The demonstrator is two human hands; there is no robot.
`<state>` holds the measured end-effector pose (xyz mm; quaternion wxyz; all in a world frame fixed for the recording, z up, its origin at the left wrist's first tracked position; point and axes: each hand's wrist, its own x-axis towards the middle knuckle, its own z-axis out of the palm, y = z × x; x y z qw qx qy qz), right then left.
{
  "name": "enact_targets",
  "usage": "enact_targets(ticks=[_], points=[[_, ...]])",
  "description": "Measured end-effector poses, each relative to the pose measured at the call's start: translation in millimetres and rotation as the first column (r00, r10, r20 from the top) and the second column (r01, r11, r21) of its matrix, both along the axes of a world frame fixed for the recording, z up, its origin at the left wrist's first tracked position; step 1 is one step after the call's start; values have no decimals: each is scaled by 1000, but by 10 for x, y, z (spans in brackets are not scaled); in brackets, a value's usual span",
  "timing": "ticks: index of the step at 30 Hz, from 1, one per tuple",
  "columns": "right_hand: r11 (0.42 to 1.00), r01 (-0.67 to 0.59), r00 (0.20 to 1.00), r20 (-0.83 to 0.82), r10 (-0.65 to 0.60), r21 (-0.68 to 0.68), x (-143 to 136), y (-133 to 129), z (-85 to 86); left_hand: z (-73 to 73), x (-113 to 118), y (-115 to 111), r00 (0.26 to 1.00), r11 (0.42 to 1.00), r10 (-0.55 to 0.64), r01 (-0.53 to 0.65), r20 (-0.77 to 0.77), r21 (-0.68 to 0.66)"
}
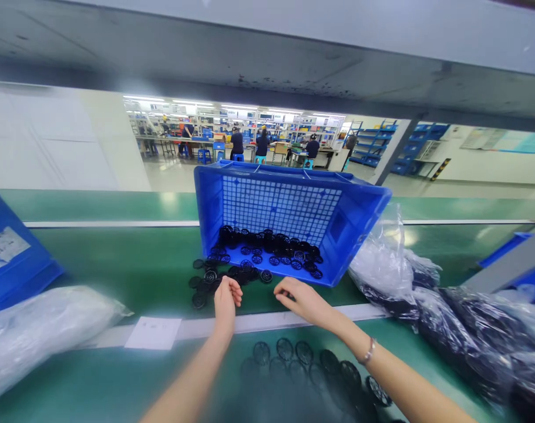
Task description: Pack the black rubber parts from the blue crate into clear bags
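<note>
My left hand [227, 295] is loosely curled at the near edge of a pile of black spoked wheel-like discs [199, 301]. My right hand [299, 298] is bent, with a gap between thumb and fingers, just in front of the bin's lower lip. Nothing shows in either hand. A blue plastic bin [359, 235] lies tipped on its side, its mouth facing me. More black discs [267, 239] are heaped inside it, and some have spilled onto the green surface. Closer to me, several larger black discs [304, 352] lie in rows, partly blurred, by my right forearm.
Clear plastic bags with dark contents [461, 317] crowd the right side. At left are a stuffed plastic bag [47, 329] and another blue bin [16, 252]. A white paper [153, 333] lies near the pale strip. A grey shelf [267, 64] hangs overhead; people work far behind.
</note>
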<state>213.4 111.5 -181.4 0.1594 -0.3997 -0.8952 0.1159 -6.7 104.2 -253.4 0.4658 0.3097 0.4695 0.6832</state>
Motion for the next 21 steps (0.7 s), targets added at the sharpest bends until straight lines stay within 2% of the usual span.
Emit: enact_targets(ticks=[4, 7, 15, 21], points=[[987, 121, 992, 30, -125, 109, -183, 365, -145, 8, -2, 10, 1000, 1000, 0, 0, 3, -4], [975, 149, 984, 73, -163, 167, -287, 478, -234, 10, -4, 15, 1000, 1000, -2, 2, 4, -5], [954, 128, 962, 200, -185, 270, -309, 417, -345, 8, -1, 5, 1000, 1000, -6, 6, -2, -10], [950, 139, 951, 231, -207, 278, -257, 393, -345, 3, -7, 5, 1000, 1000, -8, 8, -7, -8]])
